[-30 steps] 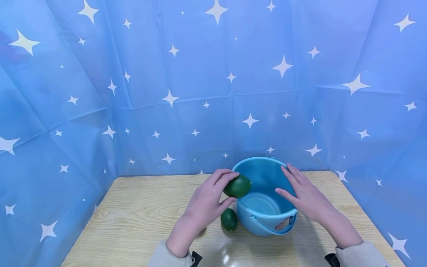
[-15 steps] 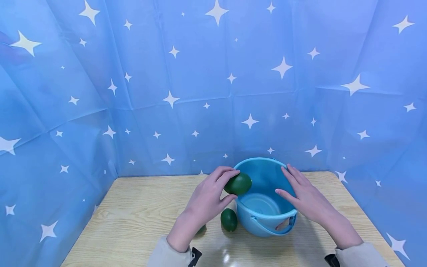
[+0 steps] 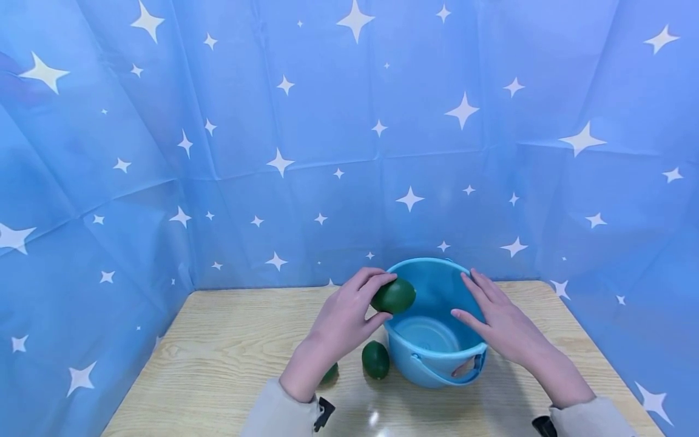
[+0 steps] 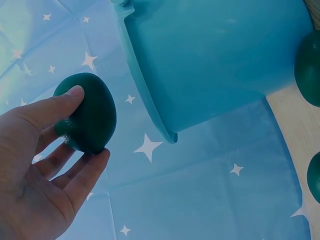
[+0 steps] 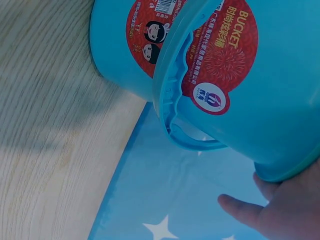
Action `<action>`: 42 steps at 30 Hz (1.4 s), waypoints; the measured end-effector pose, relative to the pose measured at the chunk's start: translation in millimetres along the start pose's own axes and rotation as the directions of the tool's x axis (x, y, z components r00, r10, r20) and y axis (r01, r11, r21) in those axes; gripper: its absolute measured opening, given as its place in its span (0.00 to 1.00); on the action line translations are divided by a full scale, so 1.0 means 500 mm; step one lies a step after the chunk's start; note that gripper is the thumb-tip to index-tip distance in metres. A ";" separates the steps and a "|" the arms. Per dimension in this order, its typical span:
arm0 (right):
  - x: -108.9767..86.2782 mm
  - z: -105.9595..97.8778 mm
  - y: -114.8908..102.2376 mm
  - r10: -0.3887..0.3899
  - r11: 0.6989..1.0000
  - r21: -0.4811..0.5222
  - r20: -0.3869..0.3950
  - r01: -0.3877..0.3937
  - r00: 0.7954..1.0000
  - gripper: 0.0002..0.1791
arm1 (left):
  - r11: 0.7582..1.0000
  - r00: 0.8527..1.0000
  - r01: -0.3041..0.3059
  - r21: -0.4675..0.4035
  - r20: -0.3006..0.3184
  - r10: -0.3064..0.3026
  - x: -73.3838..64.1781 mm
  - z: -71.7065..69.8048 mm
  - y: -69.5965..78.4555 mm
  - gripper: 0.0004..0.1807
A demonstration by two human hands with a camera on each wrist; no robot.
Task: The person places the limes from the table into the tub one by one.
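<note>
My left hand (image 3: 346,312) grips a smooth dark-green oval fruit (image 3: 398,296) between thumb and fingertips. It is held up at the left side of the mouth of a light blue plastic bucket (image 3: 431,370). In the left wrist view the held fruit (image 4: 90,112) stands apart from the bucket rim (image 4: 150,112). My right hand (image 3: 508,325) has its fingers stretched at the bucket's right rim, with the thumb spread. A second green fruit (image 3: 375,360) lies on the table left of the bucket. Another green fruit (image 3: 330,374) is partly hidden behind my left wrist.
The bucket's handle (image 3: 445,379) hangs down at its near side, and a red label (image 5: 225,55) shows in the right wrist view. Everything stands on a wood-grain table (image 3: 235,340). A blue curtain with white stars (image 3: 327,121) closes off the back and sides.
My left hand has risen slightly and moved a little right with the fruit. More of the fruit behind my left wrist shows. The right hand and bucket look almost unchanged.
</note>
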State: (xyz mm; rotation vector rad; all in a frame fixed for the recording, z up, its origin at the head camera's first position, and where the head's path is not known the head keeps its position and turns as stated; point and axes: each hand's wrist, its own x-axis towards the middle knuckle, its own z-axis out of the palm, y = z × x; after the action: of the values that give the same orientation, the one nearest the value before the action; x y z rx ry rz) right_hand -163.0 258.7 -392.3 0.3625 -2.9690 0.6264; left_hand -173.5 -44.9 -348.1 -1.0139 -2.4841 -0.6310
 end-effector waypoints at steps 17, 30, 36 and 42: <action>-0.001 0.000 -0.001 -0.005 1.000 0.003 -0.005 0.005 1.000 0.46 | 0.999 0.994 0.034 0.027 0.106 -0.037 0.031 0.017 0.001 0.34; -0.001 0.000 -0.001 -0.001 1.000 0.000 -0.004 0.001 1.000 0.47 | 0.998 0.990 0.048 0.033 0.128 -0.052 0.034 0.035 0.001 0.33; -0.002 0.001 0.000 0.002 1.000 -0.002 -0.007 -0.002 1.000 0.47 | 0.998 0.990 0.050 0.037 0.130 -0.055 0.034 0.038 0.001 0.33; -0.001 0.001 0.000 0.000 1.000 -0.003 -0.006 0.000 1.000 0.47 | 0.998 0.990 0.054 0.038 0.130 -0.058 0.034 0.040 0.000 0.33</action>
State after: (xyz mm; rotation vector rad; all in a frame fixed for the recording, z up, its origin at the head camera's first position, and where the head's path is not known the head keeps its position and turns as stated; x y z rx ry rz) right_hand -162.7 258.4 -392.6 0.3596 -2.9639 0.6212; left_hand -188.5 -24.8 -356.2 -1.0058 -2.6360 -0.5524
